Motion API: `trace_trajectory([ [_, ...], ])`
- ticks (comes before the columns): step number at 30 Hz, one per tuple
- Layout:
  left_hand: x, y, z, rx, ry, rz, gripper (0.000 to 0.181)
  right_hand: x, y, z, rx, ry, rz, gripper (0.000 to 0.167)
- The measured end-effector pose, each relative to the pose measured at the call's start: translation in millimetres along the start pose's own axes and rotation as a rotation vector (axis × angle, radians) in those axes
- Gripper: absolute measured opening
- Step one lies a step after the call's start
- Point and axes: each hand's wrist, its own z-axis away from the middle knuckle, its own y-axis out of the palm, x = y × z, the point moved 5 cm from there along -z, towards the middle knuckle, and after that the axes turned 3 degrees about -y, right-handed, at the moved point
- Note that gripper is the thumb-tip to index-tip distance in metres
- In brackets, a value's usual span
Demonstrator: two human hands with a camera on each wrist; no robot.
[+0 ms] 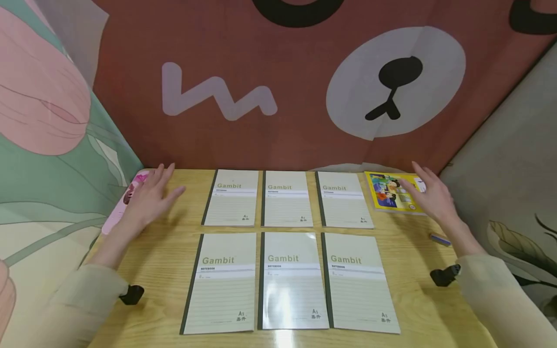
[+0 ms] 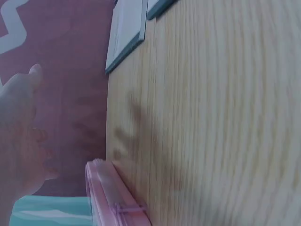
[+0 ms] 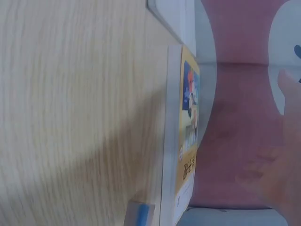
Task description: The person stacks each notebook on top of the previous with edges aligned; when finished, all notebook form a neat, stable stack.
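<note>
In the head view my left hand (image 1: 152, 195) hovers with spread fingers over the pink case (image 1: 114, 217) at the table's far left. The left wrist view shows that case (image 2: 115, 197) below the hand, apart from it. My right hand (image 1: 432, 195), fingers extended, is raised above the yellow illustrated book (image 1: 391, 193) at the back right. In the right wrist view the book (image 3: 186, 127) lies flat, clear of the hand. Between the hands, several Gambit notebooks lie in two rows, among them a back-middle notebook (image 1: 287, 205) and a front-middle notebook (image 1: 292, 285). Neither hand holds anything.
A small blue-and-grey block, perhaps an eraser (image 1: 440, 239), lies near the table's right edge. Behind the wooden table (image 1: 152, 290) hangs a brown cloth (image 1: 296, 135) with a bear print. Patterned cloths flank the left and right sides.
</note>
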Motion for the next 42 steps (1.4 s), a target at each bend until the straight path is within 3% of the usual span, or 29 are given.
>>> trace_trajectory([
  [5, -13.8, 4.5, -3.2, 0.032, 0.019, 0.104, 0.076, 7, 2, -1.5, 0.029, 0.012, -0.099, 0.078],
  [10, -35.7, 9.5, -9.4, 0.082, 0.053, 0.201, 0.071, 12, 7, -4.7, 0.099, 0.05, -0.213, 0.073],
  [17, -65.7, 17.8, -20.0, 0.126, 0.075, 0.365, 0.068, 25, 17, -8.8, 0.196, 0.043, -0.426, 0.071],
  [24, -95.0, 33.0, -28.9, 0.225, 0.028, 0.549, 0.07, 36, 26, -8.7, 0.308, 0.094, -0.54, 0.081],
  [31, -131.4, 53.7, -36.3, 0.346, -0.023, 0.71, 0.07, 47, 39, -12.7, 0.431, 0.154, -0.604, 0.08],
  [37, -161.7, 71.8, -41.8, 0.436, -0.038, 0.863, 0.07, 56, 45, -9.5, 0.478, 0.121, -0.671, 0.081],
  [42, -185.9, 90.9, -45.0, 0.505, -0.057, 0.925, 0.07, 63, 49, -5.5, 0.502, 0.098, -0.711, 0.078],
])
